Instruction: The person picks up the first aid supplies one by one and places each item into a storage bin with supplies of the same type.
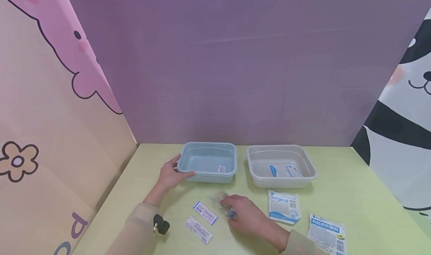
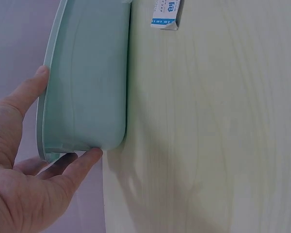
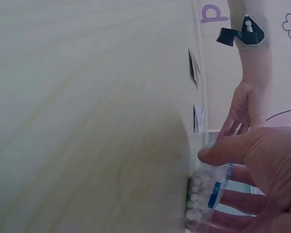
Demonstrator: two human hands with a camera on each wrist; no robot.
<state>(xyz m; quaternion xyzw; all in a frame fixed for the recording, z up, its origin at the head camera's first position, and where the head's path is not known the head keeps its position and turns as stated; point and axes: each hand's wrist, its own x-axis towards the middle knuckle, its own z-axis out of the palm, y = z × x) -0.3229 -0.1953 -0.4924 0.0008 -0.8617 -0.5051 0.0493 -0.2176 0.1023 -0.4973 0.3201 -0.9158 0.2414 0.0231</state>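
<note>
My left hand point(image 1: 170, 175) grips the left end of a light blue plastic bin point(image 1: 208, 178), thumb along the near rim and fingers at the side. A small white-and-blue packet point(image 1: 222, 168) lies inside it. In front of the bin, my right hand point(image 1: 247, 215) holds a clear bag of cotton swabs point(image 1: 220, 199) at the tabletop. The right wrist view shows the white swab tips point(image 3: 196, 196) through the plastic, between thumb and fingers. To its left lie two small white packets, an upper packet point(image 1: 205, 212) and a lower packet point(image 1: 199, 230).
A white bin point(image 1: 283, 182) stands right of the blue one, with a "Surgical" packet point(image 1: 286, 170) inside. Another Surgical packet point(image 1: 284, 206) and a blue-and-white dressing packet point(image 1: 327, 233) lie at the right. A purple wall point(image 1: 242, 79) rises behind the table.
</note>
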